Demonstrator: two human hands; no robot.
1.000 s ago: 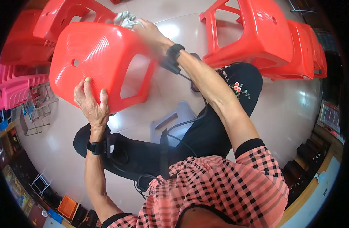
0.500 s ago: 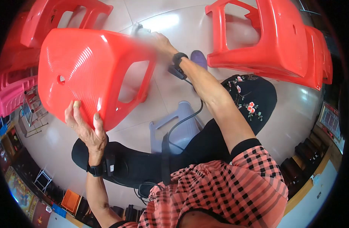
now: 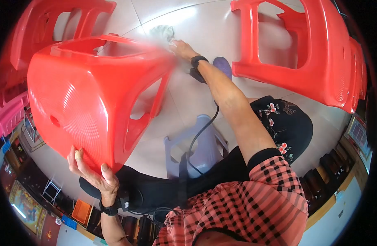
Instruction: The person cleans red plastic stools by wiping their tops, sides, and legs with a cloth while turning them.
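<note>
While holding the tilted red plastic stool [image 3: 96, 98] just beyond the left knee [image 3: 87, 187], with the left hand [image 3: 94, 171] spread at its near corner, pinches a pale cloth [image 3: 162, 32] in the right hand [image 3: 183, 49].

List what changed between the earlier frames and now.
The red stool has tipped: its seat slants more toward the person, and the opening in its far side now shows. The left hand moved closer to the person with it. The right hand and cloth appear farther right, though the view shifted too. Unchanged: left hand on the seat, right hand's grip on the cloth.
</note>
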